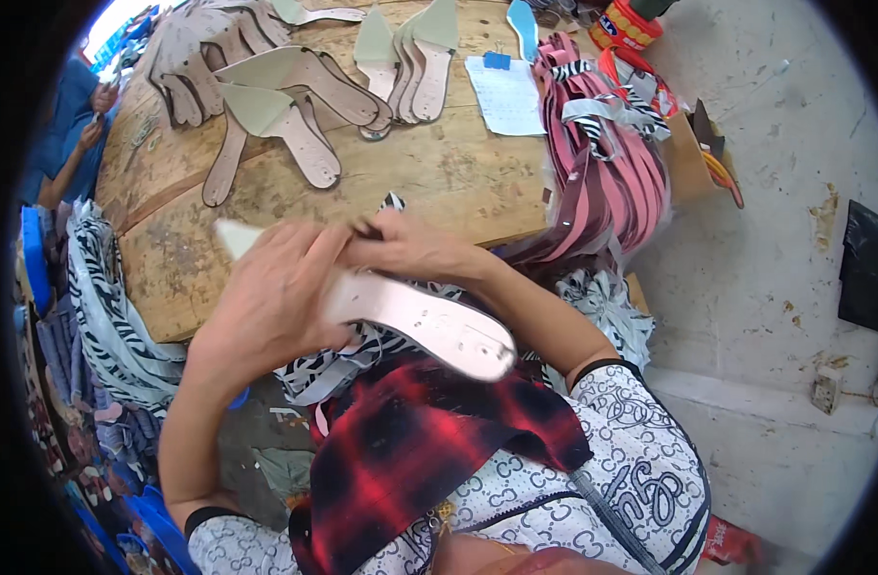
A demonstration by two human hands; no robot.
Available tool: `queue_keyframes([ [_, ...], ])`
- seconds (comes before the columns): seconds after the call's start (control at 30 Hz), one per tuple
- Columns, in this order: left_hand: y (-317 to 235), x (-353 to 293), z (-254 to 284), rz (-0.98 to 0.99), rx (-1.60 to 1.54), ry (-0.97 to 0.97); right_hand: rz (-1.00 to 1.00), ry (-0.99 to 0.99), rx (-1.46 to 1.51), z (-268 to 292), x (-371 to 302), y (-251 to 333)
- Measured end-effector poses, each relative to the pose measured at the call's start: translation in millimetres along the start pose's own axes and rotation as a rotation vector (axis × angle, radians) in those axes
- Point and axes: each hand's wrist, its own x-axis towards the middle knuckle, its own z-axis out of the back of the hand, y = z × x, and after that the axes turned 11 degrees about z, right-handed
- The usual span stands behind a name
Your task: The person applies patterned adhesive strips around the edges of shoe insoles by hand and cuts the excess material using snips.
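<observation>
A pale pinkish shoe insole [449,331] lies across my lap side of the table, its rounded heel end toward me. My left hand [276,287] is closed around its middle, and the pale pointed toe end shows beyond the fingers. Close against it, my right hand [401,244] has its fingers bent together at the insole's edge. A black-and-white zebra-striped strip [392,201] sticks up from those fingers, and more striped material hangs below the wrist. Both hands are somewhat blurred, so their exact fingertip contact is hidden.
Several more insoles [300,144] lie in stacks across the wooden table [439,182]. Pink and maroon strips [602,192] drape over its right edge beside a written sheet [504,96]. Zebra-striped strips [123,307] hang at left. Another person [70,134] sits at far left.
</observation>
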Motion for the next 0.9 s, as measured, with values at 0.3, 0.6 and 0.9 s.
queue_keyframes([
  [0.3, 53.7, -36.2, -49.5, 0.335, -0.613, 0.338, 0.105, -0.371, -1.022, 79.1, -22.9, -29.7],
  [0.6, 40.6, -20.7, -59.3, 0.549, -1.740, 0.481, -0.277, -0.328, 0.300, -58.5, -34.1, -21.6],
  [0.9, 38.5, -24.6, -42.7, 0.222, -0.580, 0.290, -0.049, -0.706, 0.705, -61.4, -50.5, 7.1],
])
